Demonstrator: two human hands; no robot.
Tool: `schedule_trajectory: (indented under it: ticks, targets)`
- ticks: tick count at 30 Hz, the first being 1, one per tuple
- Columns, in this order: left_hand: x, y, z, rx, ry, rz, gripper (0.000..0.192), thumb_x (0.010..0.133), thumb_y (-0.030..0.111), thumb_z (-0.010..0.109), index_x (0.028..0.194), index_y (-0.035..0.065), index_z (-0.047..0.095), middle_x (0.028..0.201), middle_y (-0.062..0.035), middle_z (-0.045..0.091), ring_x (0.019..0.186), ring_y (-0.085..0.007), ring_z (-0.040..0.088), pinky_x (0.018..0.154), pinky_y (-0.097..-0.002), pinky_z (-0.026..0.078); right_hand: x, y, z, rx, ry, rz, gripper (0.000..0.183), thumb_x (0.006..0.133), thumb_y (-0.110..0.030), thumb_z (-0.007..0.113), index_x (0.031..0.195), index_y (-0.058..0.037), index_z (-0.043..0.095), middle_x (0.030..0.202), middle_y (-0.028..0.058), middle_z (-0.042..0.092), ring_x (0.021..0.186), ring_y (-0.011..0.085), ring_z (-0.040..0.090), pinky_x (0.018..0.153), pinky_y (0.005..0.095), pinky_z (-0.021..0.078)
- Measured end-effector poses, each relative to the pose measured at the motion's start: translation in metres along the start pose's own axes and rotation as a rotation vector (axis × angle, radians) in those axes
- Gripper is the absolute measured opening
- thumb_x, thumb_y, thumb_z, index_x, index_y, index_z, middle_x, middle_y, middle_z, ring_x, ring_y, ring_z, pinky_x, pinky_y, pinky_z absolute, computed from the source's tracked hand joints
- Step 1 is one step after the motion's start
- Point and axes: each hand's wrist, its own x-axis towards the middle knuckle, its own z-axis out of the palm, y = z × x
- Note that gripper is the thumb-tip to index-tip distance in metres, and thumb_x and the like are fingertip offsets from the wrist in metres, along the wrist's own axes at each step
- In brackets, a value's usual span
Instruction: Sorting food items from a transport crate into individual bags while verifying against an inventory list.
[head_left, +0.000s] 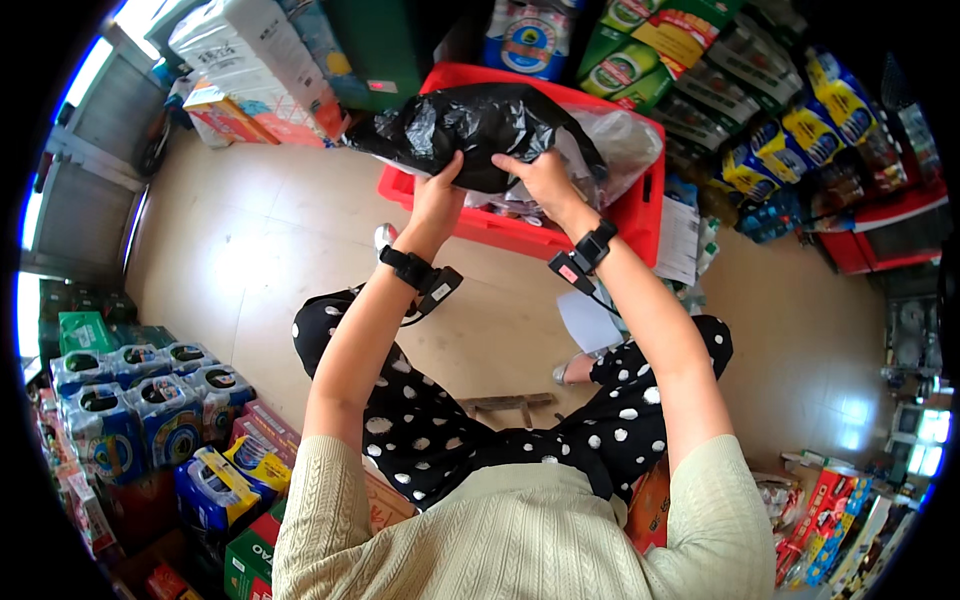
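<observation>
A crumpled black plastic bag is stretched across the top of a red plastic crate in front of me. My left hand grips its near left edge, thumb on top. At the near right side, my right hand pinches the same bag, also with the thumb over it. Beside the black bag, a clear plastic bag bulges over the crate's right side. Small items lie in the crate under the bags, too covered to identify. Both wrists wear black straps with small boxes.
Shrink-wrapped drink packs are stacked at the left. Beer cartons and wrapped packs stand behind the crate and to its right. Loose paper lies on the tiled floor near my foot. A small wooden frame sits between my legs.
</observation>
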Motion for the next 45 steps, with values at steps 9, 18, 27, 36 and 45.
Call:
schedule_trajectory:
  ticks: [9, 18, 27, 36, 45]
  targets:
    - [-0.014, -0.022, -0.152, 0.401, 0.685, -0.635, 0.032, 0.084, 0.010, 0.062, 0.110, -0.0054, 0.050, 0.107, -0.0157, 0.061, 0.099, -0.0293, 0.060, 0.081, -0.0395, 0.051, -0.079, 0.082, -0.005, -0.838, -0.035, 0.252, 0.060, 0.070, -0.022, 0.076, 0.118, -0.0099, 0.042, 0.088, 0.0047, 0.057, 0.092, 0.0248, 0.058, 0.077, 0.0472, 0.0390]
    - [0.016, -0.005, -0.139, 0.643, 0.398, -0.516, 0.024, 0.087, 0.016, 0.060, 0.100, -0.0040, 0.059, 0.086, -0.0082, 0.063, 0.064, -0.0219, 0.059, 0.058, -0.0333, 0.052, -0.125, 0.068, -0.067, -0.645, -0.318, 0.085, 0.036, 0.075, -0.012, 0.073, 0.103, -0.0038, 0.051, 0.096, 0.0110, 0.055, 0.088, 0.0238, 0.057, 0.079, 0.0360, 0.0480]
    - [0.059, 0.023, -0.110, 1.122, -0.187, 0.129, 0.029, 0.086, 0.016, 0.063, 0.107, -0.0038, 0.063, 0.102, -0.0121, 0.067, 0.094, -0.0240, 0.064, 0.084, -0.0311, 0.050, -0.192, 0.078, -0.217, -0.326, -0.144, 0.602, 0.013, 0.088, -0.010, 0.064, 0.095, -0.0005, 0.058, 0.078, 0.0053, 0.064, 0.068, 0.0123, 0.063, 0.061, 0.0251, 0.0498]
    - [0.087, 0.017, -0.239, 1.626, -0.018, -0.156, 0.032, 0.071, 0.003, 0.064, 0.102, -0.0005, 0.067, 0.099, -0.0219, 0.066, 0.097, -0.0354, 0.064, 0.086, -0.0394, 0.051, -0.210, 0.071, -0.316, -0.200, 0.406, 0.586, 0.014, 0.089, -0.019, 0.060, 0.093, -0.0050, 0.061, 0.077, 0.0052, 0.067, 0.063, 0.0088, 0.062, 0.053, 0.0196, 0.0441]
    - [0.100, 0.003, -0.203, 2.390, -0.415, 0.114, 0.047, 0.058, 0.018, 0.079, 0.102, 0.0040, 0.066, 0.099, -0.0211, 0.066, 0.098, -0.0387, 0.063, 0.084, -0.0431, 0.050, -0.215, -0.049, -0.395, -0.103, 0.655, 0.086, 0.013, 0.092, -0.016, 0.061, 0.098, -0.0051, 0.063, 0.082, 0.0043, 0.068, 0.071, 0.0088, 0.062, 0.065, 0.0211, 0.0464]
